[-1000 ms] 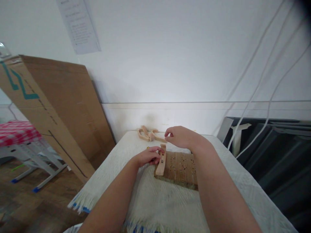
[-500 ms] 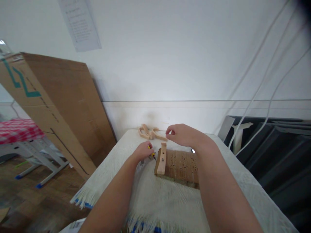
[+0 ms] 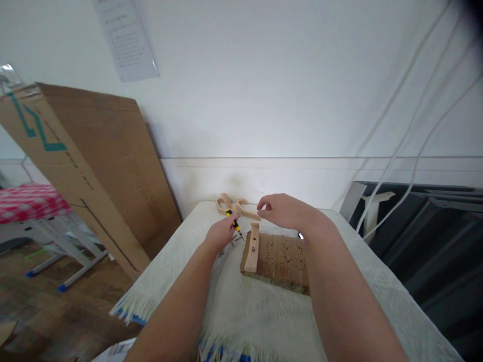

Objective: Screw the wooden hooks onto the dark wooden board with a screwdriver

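Note:
My left hand [image 3: 219, 235] is closed around a small yellow-and-black screwdriver [image 3: 237, 227], whose tip slants down to the right towards the board. Beside that tip lies a thick wooden board [image 3: 281, 259] full of small holes. A light wooden piece [image 3: 251, 256] with dark holes or screw heads rests across the board's left end. My right hand [image 3: 281, 208] hovers past the board's far edge, fingers curled and pinched; whatever is in them, if anything, is too small to see. Curved light wooden pieces [image 3: 247, 211] lie behind, near the wall.
A white fringed cloth [image 3: 230, 311] covers the table. Some small metal bits lie by my left hand. On the left leans a large cardboard box [image 3: 101, 166]; dark panels [image 3: 433, 241] stand on the right, with white cables [image 3: 409, 120] hanging in front.
The screwdriver has turned up in my left hand, so more of its handle shows above the fingers. My right hand stays nearly where it was.

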A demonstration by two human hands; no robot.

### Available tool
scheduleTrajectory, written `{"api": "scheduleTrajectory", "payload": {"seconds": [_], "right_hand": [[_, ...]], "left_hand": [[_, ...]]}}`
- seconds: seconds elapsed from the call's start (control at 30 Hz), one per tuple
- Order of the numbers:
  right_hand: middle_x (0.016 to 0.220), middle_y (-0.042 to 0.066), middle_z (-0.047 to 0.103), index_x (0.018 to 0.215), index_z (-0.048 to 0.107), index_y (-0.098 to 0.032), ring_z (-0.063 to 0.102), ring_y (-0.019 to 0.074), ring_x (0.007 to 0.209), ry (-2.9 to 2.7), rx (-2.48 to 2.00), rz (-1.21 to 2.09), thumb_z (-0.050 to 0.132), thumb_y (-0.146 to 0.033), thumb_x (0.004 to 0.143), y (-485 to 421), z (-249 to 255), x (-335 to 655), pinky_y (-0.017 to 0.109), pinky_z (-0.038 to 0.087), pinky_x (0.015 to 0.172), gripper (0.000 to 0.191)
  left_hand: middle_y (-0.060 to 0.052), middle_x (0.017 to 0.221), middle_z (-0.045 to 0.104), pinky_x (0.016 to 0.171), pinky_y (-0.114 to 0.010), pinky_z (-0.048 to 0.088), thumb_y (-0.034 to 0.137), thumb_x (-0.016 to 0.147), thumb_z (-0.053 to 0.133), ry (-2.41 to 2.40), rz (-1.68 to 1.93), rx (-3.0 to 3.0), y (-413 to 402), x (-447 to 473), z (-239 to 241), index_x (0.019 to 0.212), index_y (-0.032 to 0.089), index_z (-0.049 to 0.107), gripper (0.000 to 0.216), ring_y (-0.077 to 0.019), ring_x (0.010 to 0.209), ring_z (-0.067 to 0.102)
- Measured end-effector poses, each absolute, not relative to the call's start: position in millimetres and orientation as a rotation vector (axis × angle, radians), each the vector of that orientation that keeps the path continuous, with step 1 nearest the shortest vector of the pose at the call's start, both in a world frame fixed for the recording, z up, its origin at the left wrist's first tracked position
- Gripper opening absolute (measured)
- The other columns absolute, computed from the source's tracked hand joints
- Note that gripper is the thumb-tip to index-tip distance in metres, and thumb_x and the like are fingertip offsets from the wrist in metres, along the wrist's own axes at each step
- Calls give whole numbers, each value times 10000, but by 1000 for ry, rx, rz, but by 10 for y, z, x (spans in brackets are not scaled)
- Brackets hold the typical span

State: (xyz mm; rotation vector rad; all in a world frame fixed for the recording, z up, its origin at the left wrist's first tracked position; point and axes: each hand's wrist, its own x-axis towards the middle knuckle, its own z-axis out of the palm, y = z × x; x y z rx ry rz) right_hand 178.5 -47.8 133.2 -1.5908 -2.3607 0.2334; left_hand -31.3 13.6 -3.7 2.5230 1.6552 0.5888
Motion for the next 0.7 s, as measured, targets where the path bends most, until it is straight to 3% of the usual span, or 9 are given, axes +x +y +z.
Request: {"api": "scheduleTrajectory", "payload": {"seconds": [0.13, 0.27, 0.37, 0.6, 0.7], "right_hand": [[938, 93, 677, 972, 660, -182, 605, 198, 788, -2330, -1544, 258, 455, -372, 819, -501, 1339, 1733, 292, 423, 670, 318], [1032, 82, 658, 1184, 567, -200, 605, 179, 790, -2281, -1314, 300, 492, -417, 815, -545, 1342, 1645, 275, 431, 679, 435], [1094, 47, 639, 1245, 518, -243, 600, 149, 805, -2293, -1108, 385, 507, -346, 822, -565, 1340, 1602, 247, 436, 711, 436], [1010, 50, 667, 1039, 645, -200, 605, 146, 805, -2377, -1097, 544, 543, -226, 785, -500, 1269, 1607, 236, 437, 723, 275], [911, 39, 673, 965, 646, -193, 592, 134, 747, -2368, -1117, 506, 549, -226, 776, -506, 1274, 1601, 225, 425, 669, 214]], "left_hand": [[-77, 1000, 616, 773, -291, 441, 79, 800, 360, 1549, 1132, 2518, 49, -290, 59, 1080, 178, 498, 328, -180, 881, 584], [-68, 927, 612, 762, -290, 462, 75, 789, 366, 1264, 1456, 2614, -118, -223, 130, 1061, 162, 502, 317, -163, 831, 581], [-84, 896, 611, 697, -288, 476, 89, 790, 368, 1114, 1459, 2818, -199, -152, 128, 1073, 147, 529, 331, -167, 770, 582], [-65, 795, 601, 632, -263, 463, 121, 832, 346, 966, 1362, 2918, -248, -49, 147, 993, 163, 606, 308, -158, 710, 570], [-77, 888, 606, 696, -276, 468, 125, 838, 326, 909, 1328, 2874, -295, -45, 164, 1068, 177, 574, 342, -166, 803, 576]]}}
